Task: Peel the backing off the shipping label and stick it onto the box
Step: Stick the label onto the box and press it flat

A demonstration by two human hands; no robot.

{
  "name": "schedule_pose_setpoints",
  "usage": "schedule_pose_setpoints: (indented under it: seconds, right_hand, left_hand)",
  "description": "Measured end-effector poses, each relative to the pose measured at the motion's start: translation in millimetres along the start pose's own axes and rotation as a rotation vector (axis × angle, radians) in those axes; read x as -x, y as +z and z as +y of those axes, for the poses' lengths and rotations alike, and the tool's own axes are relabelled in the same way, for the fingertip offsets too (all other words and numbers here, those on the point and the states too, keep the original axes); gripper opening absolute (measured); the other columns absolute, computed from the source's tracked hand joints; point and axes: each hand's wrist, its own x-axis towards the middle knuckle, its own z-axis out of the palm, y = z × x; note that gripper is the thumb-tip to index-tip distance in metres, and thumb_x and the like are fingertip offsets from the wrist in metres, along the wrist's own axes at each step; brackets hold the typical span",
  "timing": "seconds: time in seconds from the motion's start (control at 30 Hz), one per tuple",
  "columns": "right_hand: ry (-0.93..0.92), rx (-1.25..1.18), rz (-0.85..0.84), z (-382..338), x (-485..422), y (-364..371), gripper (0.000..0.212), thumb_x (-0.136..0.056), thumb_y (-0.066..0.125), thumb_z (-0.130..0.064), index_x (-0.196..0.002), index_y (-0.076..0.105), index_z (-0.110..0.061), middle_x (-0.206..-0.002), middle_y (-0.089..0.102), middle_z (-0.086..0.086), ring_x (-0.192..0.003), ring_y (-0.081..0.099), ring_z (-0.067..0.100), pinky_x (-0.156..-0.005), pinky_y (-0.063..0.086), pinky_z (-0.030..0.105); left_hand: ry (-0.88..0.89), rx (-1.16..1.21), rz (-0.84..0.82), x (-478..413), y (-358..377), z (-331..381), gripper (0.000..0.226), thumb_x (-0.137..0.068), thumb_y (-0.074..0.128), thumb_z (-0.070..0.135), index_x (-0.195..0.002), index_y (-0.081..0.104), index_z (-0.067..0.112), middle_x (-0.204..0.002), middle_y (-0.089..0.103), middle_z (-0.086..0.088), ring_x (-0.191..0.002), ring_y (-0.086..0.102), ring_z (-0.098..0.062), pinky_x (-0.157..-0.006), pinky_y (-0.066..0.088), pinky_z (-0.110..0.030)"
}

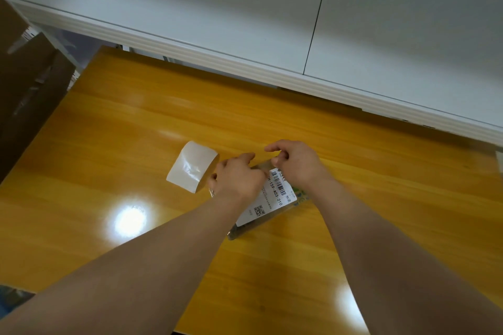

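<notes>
A white shipping label (pixel 268 198) with a barcode and a QR code lies flat on top of a small flat package (pixel 246 231) on the orange wooden table (pixel 353 198). My left hand (pixel 238 175) rests on the package's left end, fingers curled over it. At the label's far top corner, my right hand (pixel 295 162) pinches with thumb and forefinger. A curled sheet of shiny white backing paper (pixel 192 167) lies loose on the table just left of my left hand. Most of the package is hidden under the label and my hands.
A white shelf or table edge (pixel 245 62) runs across the back, above the wooden table. Brown cardboard boxes (pixel 30 84) stand at the left beyond the table's edge. Bright lamp reflections show on the tabletop near me.
</notes>
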Motion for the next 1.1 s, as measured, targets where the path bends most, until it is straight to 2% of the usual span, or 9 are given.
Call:
schedule_pose_setpoints:
  seconds: [0.07,0.17,0.27,0.5,0.67,0.73,0.93,1.03,1.1]
  right_hand:
    - [-0.027,0.071,-0.058,3,0,-8,0.039,-0.093,0.064,-0.005,-0.128,0.065,-0.022,-0.089,0.055,-0.003,-0.079,0.055,0.015,-0.059,0.04,0.018]
    - [-0.029,0.282,-0.176,2,0,-14,0.064,-0.081,0.079,-0.012,-0.137,0.054,-0.032,-0.126,0.045,0.007,-0.107,0.058,0.027,-0.079,0.05,0.029]
    - [-0.058,0.406,-0.251,1,0,-16,0.077,-0.076,0.083,-0.011,-0.141,0.049,-0.033,-0.136,0.034,0.01,-0.114,0.056,0.032,-0.09,0.053,0.036]
    - [-0.067,0.411,-0.159,4,-1,-11,0.061,-0.074,0.084,-0.009,-0.127,0.062,-0.031,-0.128,0.04,0.008,-0.103,0.061,0.031,-0.079,0.056,0.034]
    - [-0.088,0.372,-0.095,9,-3,-6,0.047,-0.084,0.075,-0.011,-0.125,0.066,-0.032,-0.124,0.043,0.008,-0.103,0.059,0.028,-0.079,0.056,0.034]
    - [-0.09,0.339,-0.066,13,-6,-4,0.041,-0.087,0.071,-0.01,-0.121,0.069,-0.031,-0.12,0.044,0.008,-0.099,0.059,0.027,-0.077,0.055,0.035]
    - [-0.048,0.23,0.032,21,-17,9,0.029,-0.093,0.058,-0.008,-0.106,0.076,-0.027,-0.11,0.061,0.009,-0.085,0.062,0.026,-0.051,0.042,0.023]
    - [-0.046,0.212,0.074,21,-20,15,0.033,-0.093,0.057,-0.006,-0.099,0.078,-0.03,-0.109,0.061,0.01,-0.095,0.061,0.03,-0.061,0.05,0.03]
    - [-0.053,0.211,0.099,20,-17,16,0.037,-0.093,0.055,-0.003,-0.099,0.078,-0.031,-0.111,0.057,0.009,-0.102,0.059,0.032,-0.071,0.055,0.037]
  left_hand:
    - [0.087,-0.101,0.009,6,-1,6,0.068,-0.083,0.06,0.057,-0.146,0.042,0.039,-0.148,0.049,0.007,-0.147,0.021,-0.021,-0.116,0.013,-0.05]
    - [0.144,-0.182,0.004,6,2,11,0.074,-0.079,0.065,0.06,-0.146,0.043,0.037,-0.147,0.049,0.003,-0.144,0.027,-0.024,-0.117,0.017,-0.051]
    - [0.182,-0.208,0.01,4,5,14,0.061,-0.08,0.066,0.045,-0.138,0.05,0.038,-0.139,0.054,0.001,-0.137,0.035,-0.027,-0.113,0.023,-0.051]
    - [0.113,-0.119,0.004,-2,8,14,0.041,-0.079,0.068,0.038,-0.119,0.06,0.036,-0.118,0.064,0.003,-0.122,0.047,-0.024,-0.101,0.026,-0.043]
    - [-0.056,0.04,-0.007,-18,16,11,0.041,-0.067,0.052,0.07,-0.097,0.063,0.045,-0.102,0.069,0.002,-0.113,0.055,-0.027,-0.097,0.031,-0.044]
    - [-0.054,0.032,0.002,-20,20,11,0.043,-0.067,0.05,0.073,-0.094,0.064,0.042,-0.099,0.07,0.002,-0.112,0.055,-0.026,-0.098,0.031,-0.043]
    - [-0.057,0.045,0.014,-19,22,11,0.049,-0.06,0.049,0.079,-0.089,0.064,0.043,-0.096,0.07,0.003,-0.112,0.053,-0.025,-0.09,0.028,-0.04]
    - [-0.083,0.067,0.007,-18,20,11,0.06,-0.047,0.041,0.08,-0.093,0.064,0.047,-0.101,0.069,0.002,-0.116,0.051,-0.027,-0.084,0.025,-0.039]
    - [-0.06,0.07,0.011,-17,20,11,0.056,-0.056,0.043,0.077,-0.097,0.065,0.045,-0.102,0.069,0.003,-0.117,0.049,-0.025,-0.085,0.024,-0.037]
